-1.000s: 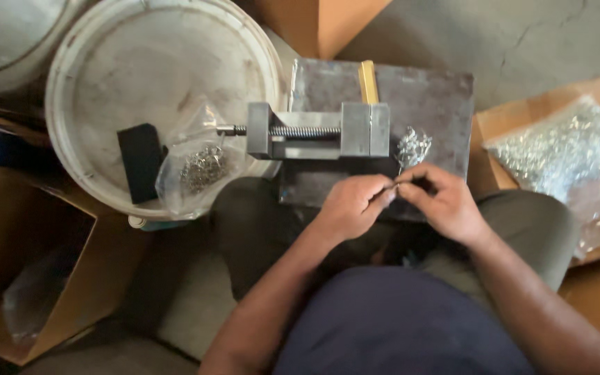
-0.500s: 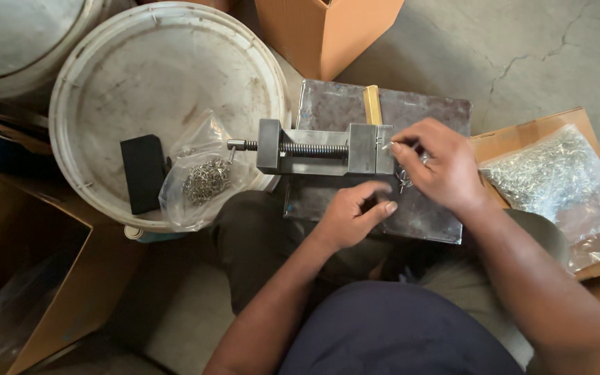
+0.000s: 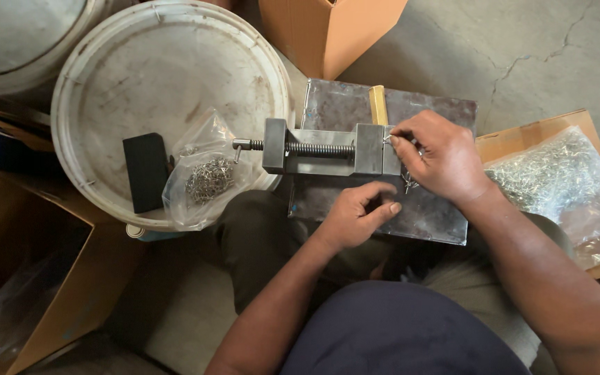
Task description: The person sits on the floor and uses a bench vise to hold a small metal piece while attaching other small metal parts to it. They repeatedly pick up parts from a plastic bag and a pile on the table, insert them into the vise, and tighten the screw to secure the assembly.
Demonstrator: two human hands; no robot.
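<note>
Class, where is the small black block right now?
In the head view, the black block lies at the left on the white bucket lid, just left of the clear bag of metal pieces and the vise's screw handle.

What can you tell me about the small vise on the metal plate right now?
The vise is small, grey bare metal, lying lengthwise on a scuffed steel plate. Its threaded screw runs leftward to a short handle that overhangs a white bucket lid. The jaws sit at the right end; whether they are clamped shut cannot be told. The right hand pinches a small wire piece at the jaws. The left hand rests just below it, not touching.
</note>
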